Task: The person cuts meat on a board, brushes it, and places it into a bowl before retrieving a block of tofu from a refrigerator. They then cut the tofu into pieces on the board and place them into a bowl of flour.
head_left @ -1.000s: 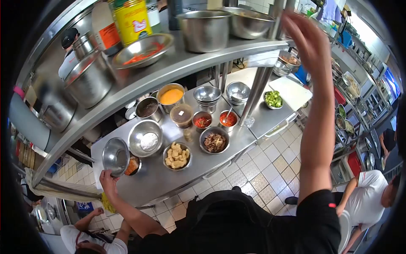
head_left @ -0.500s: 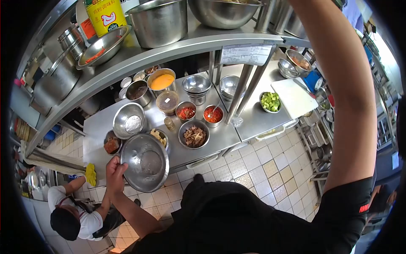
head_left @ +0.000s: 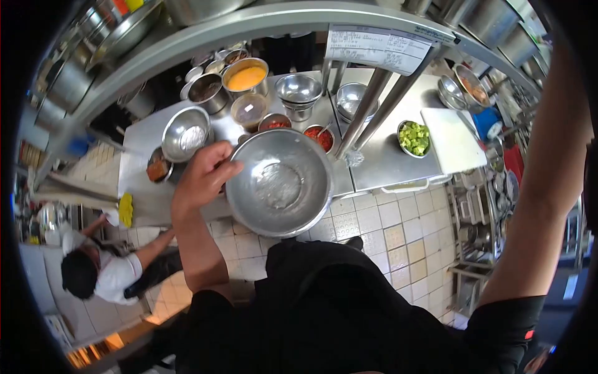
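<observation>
My left hand [head_left: 207, 174] grips the rim of a large steel mixing bowl [head_left: 279, 187], thumb over the edge. The bowl is held above the front of the counter, with a wet sheen on its inside and no food visible in it. It hides part of the counter behind it. Just beyond it stand two small pots of chopped red chili [head_left: 274, 123], one holding a spoon, and a lidded tub [head_left: 250, 112]. My right arm [head_left: 548, 168] stretches upward at the right, and its hand is outside the frame.
An overhead shelf [head_left: 237, 28] with pans and an order slip [head_left: 380, 50] crosses the top; steel posts come down to the counter. A broccoli bowl [head_left: 413, 138] and a white cutting board [head_left: 455, 140] stand right. A co-worker in a black cap [head_left: 80, 274] is at lower left.
My left hand has carried the mixing bowl to the right and upward in view, now covering the meat bowl. My right arm has swung farther right. The camera view has shifted.
</observation>
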{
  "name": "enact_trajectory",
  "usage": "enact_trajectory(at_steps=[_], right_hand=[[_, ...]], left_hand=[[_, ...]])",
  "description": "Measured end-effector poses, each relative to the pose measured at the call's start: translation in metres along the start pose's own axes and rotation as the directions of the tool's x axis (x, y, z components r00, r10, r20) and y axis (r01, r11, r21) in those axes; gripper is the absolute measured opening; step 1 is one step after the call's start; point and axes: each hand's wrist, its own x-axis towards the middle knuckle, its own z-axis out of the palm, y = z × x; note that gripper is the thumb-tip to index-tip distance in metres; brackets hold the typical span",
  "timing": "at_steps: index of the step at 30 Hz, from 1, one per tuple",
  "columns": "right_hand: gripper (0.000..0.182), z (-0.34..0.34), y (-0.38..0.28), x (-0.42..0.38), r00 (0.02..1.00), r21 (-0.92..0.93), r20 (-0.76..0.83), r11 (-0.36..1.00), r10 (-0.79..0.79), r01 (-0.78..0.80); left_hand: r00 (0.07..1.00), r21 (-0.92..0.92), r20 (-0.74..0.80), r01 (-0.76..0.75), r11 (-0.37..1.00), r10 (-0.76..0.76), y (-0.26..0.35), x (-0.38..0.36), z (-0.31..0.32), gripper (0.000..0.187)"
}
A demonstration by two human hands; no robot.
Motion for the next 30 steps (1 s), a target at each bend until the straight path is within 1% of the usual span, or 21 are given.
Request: enact_trajectory(at_steps=[3,5,7,8,9,10,11,12,13,15,16,17,19,20,21,23,25,26,28,29,30], right_hand=[[0.024,-0.005,-0.019,-0.059,0.988,0.28,0.007,0.948,0.157,-0.153],[0.025,0.025,-0.039,-0.117,0.803,0.438,0.425,0.682,0.418,-0.586],[0.019,0.111,-0.047,-0.208,0.845,0.295,0.528,0.951,-0.078,-0.097],[0.027,0.119,-0.056,-0.238,0.665,0.29,0.744,0.93,-0.071,-0.225],[0.028,0.122,-0.049,-0.261,0.637,0.35,0.762,0.902,-0.118,-0.252],[0.028,0.12,-0.039,-0.277,0.63,0.353,0.767,0.9,-0.121,-0.257],[0.021,0.116,-0.027,-0.292,0.818,0.428,0.572,0.832,0.053,-0.353],[0.017,0.114,-0.015,-0.307,0.906,0.525,0.337,0.748,0.256,-0.406],[0.017,0.115,-0.005,-0.325,0.908,0.532,0.339,0.746,0.246,-0.401],[0.018,0.125,0.014,-0.365,0.697,0.398,0.475,0.576,0.536,-0.714],[0.025,0.138,0.022,-0.39,0.634,0.252,0.513,0.605,0.578,-0.755],[0.037,0.16,0.028,-0.424,0.618,0.259,0.49,0.574,0.615,-0.777],[0.029,0.211,0.038,-0.509,0.674,0.288,0.541,0.643,0.503,-0.71],[0.023,0.216,0.033,-0.519,0.376,0.35,0.769,0.152,0.517,-0.925],[0.017,0.221,0.026,-0.528,0.099,0.224,0.941,-0.377,0.324,-0.899],[0.013,0.245,0.023,-0.562,0.138,0.279,0.922,-0.374,0.362,-0.884],[0.012,0.273,0.024,-0.586,0.161,0.36,0.863,-0.36,0.479,-0.861],[0.012,0.283,0.027,-0.595,0.163,0.358,0.868,-0.363,0.469,-0.86],[0.007,0.293,0.033,-0.598,0.022,0.383,0.808,-0.497,0.588,-0.779],[0.014,0.296,0.034,-0.598,0.009,0.426,0.788,-0.535,0.615,-0.729],[0.014,0.296,0.035,-0.596,0.002,0.423,0.786,-0.535,0.618,-0.731]], left_hand=[[1.0,-0.022,-0.029,0.013,1.0,-0.013,0.009,0.002,0.051,0.03],[0.999,-0.036,-0.047,0.005,0.999,-0.006,0.015,0.002,0.092,0.032],[0.994,-0.079,-0.059,0.082,0.994,-0.087,0.024,0.001,0.138,0.031],[0.988,-0.116,-0.039,0.143,0.983,-0.148,0.025,0.004,0.154,0.03],[0.999,0.015,-0.051,-0.015,1.0,0.016,-0.005,0.012,0.169,0.03],[0.999,0.007,-0.051,-0.008,1.0,0.008,-0.007,0.014,0.186,0.03],[0.994,-0.072,-0.047,0.093,0.993,-0.097,-0.006,0.014,0.205,0.029],[0.979,-0.148,-0.041,0.19,0.971,-0.198,-0.006,0.014,0.222,0.028],[0.971,-0.241,-0.008,0.229,0.943,-0.238,-0.01,0.016,0.238,0.026],[0.958,-0.318,-0.018,0.266,0.91,-0.286,-0.033,0.02,0.273,0.026],[0.944,-0.395,-0.015,0.296,0.87,-0.329,-0.048,0.022,0.285,0.027],[0.944,-0.389,-0.028,0.293,0.874,-0.329,-0.063,0.023,0.296,0.027],[0.944,-0.421,0.003,0.3,0.856,-0.329,-0.09,0.029,0.316,0.026],[0.945,-0.414,0.01,0.301,0.859,-0.327,-0.1,0.035,0.324,0.026],[0.935,-0.392,0.003,0.326,0.86,-0.353,-0.111,0.037,0.331,0.025],[0.921,-0.368,-0.005,0.361,0.857,-0.39,-0.126,0.039,0.335,0.026],[0.743,-0.738,-0.119,0.377,0.559,-0.659,-0.143,0.043,0.322,0.039],[0.736,-0.739,-0.126,0.378,0.558,-0.665,-0.157,0.043,0.31,0.039],[0.343,-0.888,-0.428,0.013,0.46,-0.836,-0.198,0.047,0.285,0.041],[0.343,-0.89,-0.423,0.018,0.456,-0.839,-0.213,0.048,0.278,0.041],[0.239,-0.855,-0.514,-0.066,0.515,-0.824,-0.227,0.052,0.273,0.036]])
